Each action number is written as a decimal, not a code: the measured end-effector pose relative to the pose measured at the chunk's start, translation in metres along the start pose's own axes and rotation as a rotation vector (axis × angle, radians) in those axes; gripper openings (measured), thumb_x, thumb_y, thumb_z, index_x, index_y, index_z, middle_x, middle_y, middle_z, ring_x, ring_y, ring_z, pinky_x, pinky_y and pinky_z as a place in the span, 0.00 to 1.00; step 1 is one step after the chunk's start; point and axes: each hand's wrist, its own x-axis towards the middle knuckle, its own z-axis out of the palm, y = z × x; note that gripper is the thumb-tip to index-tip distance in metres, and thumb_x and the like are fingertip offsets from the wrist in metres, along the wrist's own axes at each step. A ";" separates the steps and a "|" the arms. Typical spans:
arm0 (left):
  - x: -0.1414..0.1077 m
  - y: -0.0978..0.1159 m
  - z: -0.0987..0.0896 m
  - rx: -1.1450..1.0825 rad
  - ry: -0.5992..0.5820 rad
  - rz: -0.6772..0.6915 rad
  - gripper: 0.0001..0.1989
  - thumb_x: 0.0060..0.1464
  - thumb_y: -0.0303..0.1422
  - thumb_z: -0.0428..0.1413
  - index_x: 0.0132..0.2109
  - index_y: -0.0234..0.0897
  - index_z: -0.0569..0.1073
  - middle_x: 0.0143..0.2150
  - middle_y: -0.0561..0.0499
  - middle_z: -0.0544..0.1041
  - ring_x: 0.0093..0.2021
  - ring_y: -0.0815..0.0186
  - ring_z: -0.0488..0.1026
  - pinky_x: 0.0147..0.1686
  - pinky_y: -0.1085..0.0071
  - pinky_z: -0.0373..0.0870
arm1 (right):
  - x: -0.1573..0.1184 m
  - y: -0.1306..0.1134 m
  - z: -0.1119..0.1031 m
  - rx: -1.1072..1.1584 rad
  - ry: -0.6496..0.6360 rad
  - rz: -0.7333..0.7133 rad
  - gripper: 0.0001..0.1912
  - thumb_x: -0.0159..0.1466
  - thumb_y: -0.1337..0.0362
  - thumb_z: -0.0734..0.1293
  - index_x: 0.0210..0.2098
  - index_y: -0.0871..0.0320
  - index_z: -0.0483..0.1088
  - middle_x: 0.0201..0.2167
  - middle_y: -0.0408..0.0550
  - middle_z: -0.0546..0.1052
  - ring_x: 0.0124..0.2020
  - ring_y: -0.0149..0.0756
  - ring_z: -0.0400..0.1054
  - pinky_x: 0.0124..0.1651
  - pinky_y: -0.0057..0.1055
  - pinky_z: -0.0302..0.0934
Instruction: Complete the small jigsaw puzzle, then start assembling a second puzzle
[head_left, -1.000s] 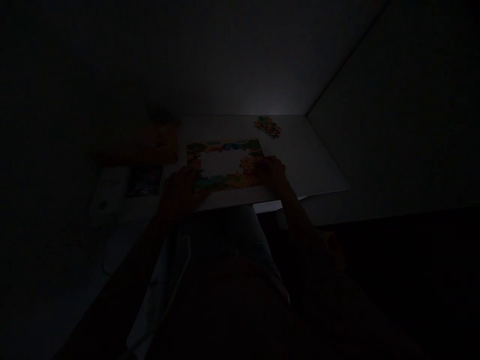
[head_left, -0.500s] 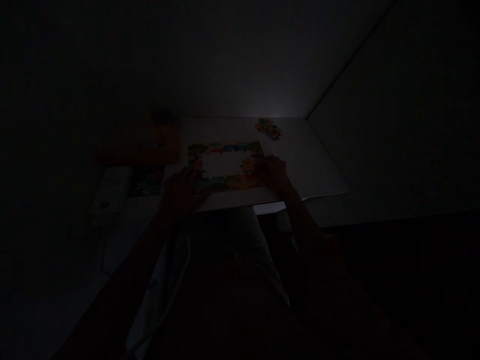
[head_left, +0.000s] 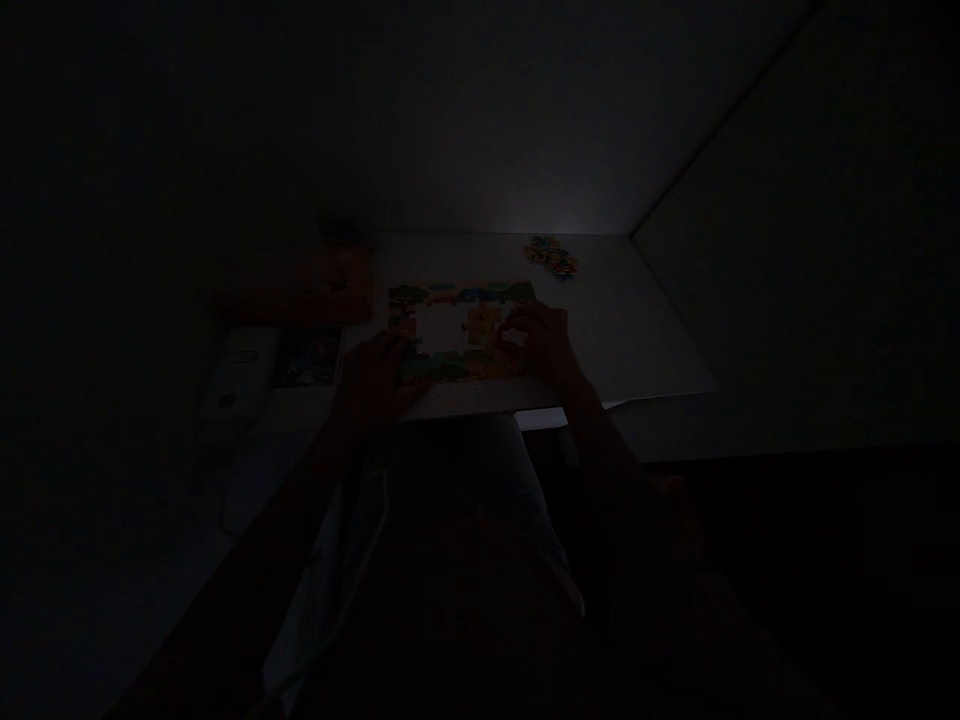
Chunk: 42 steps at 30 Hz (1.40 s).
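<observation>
very dark view, so detail is thin. yellow block (head_left: 484, 322) sits inside the puzzle border (head_left: 450, 368), in the right half of the opening, just left of the right hand's (head_left: 546, 340) fingertips. right hand is clearly the nearer one. its thumb and index are bent toward each other with a narrow gap, at or against the block's right edge; can't tell if they grip it. left hand (head_left: 367, 378) lies palm down over the border's lower left corner, thumb spread well away from the fingers, nothing visible in it. border's long axis runs left-right, along the desk (head_left: 630, 340) edge. block is roughly square, no clear long axis, yellow with small darker marks, and a knob sticks out of its left side toward the bare middle. border is green along the bottom, dark trees up at the top corners, bluish patch top center. loose pieces (head_left: 551, 258) are heaped beyond the border, back right, well apart from both hands.
</observation>
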 end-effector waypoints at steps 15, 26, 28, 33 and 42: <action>0.001 0.001 -0.001 -0.005 0.002 -0.011 0.41 0.73 0.58 0.58 0.80 0.36 0.70 0.84 0.31 0.68 0.81 0.35 0.67 0.81 0.38 0.60 | 0.001 -0.019 -0.043 -0.050 0.121 -0.094 0.15 0.76 0.45 0.80 0.53 0.45 0.83 0.55 0.48 0.87 0.58 0.51 0.80 0.66 0.53 0.59; 0.001 -0.002 0.003 -0.015 0.025 0.001 0.43 0.73 0.58 0.58 0.81 0.35 0.68 0.84 0.29 0.68 0.82 0.35 0.66 0.81 0.37 0.60 | -0.017 0.043 -0.053 -0.038 0.143 0.085 0.10 0.79 0.50 0.75 0.51 0.47 0.82 0.54 0.49 0.86 0.47 0.47 0.81 0.65 0.54 0.62; 0.001 -0.002 0.004 -0.021 0.029 0.013 0.42 0.74 0.58 0.57 0.81 0.35 0.68 0.84 0.30 0.68 0.83 0.36 0.66 0.81 0.38 0.60 | -0.026 0.069 -0.059 -0.050 0.113 0.150 0.11 0.79 0.49 0.74 0.48 0.48 0.82 0.52 0.49 0.86 0.44 0.46 0.80 0.64 0.55 0.63; 0.000 -0.002 0.004 -0.020 0.056 0.000 0.40 0.74 0.58 0.57 0.80 0.40 0.69 0.84 0.32 0.69 0.83 0.37 0.67 0.81 0.38 0.61 | -0.047 0.116 -0.074 -0.091 -0.012 0.271 0.15 0.79 0.46 0.72 0.48 0.50 0.83 0.53 0.52 0.86 0.44 0.48 0.81 0.66 0.60 0.63; 0.003 0.000 -0.002 -0.019 0.024 -0.014 0.41 0.73 0.57 0.56 0.80 0.36 0.70 0.83 0.28 0.69 0.83 0.35 0.67 0.81 0.36 0.63 | -0.058 0.132 -0.062 -0.085 -0.047 0.395 0.11 0.75 0.52 0.73 0.48 0.52 0.82 0.55 0.58 0.87 0.58 0.59 0.81 0.69 0.63 0.64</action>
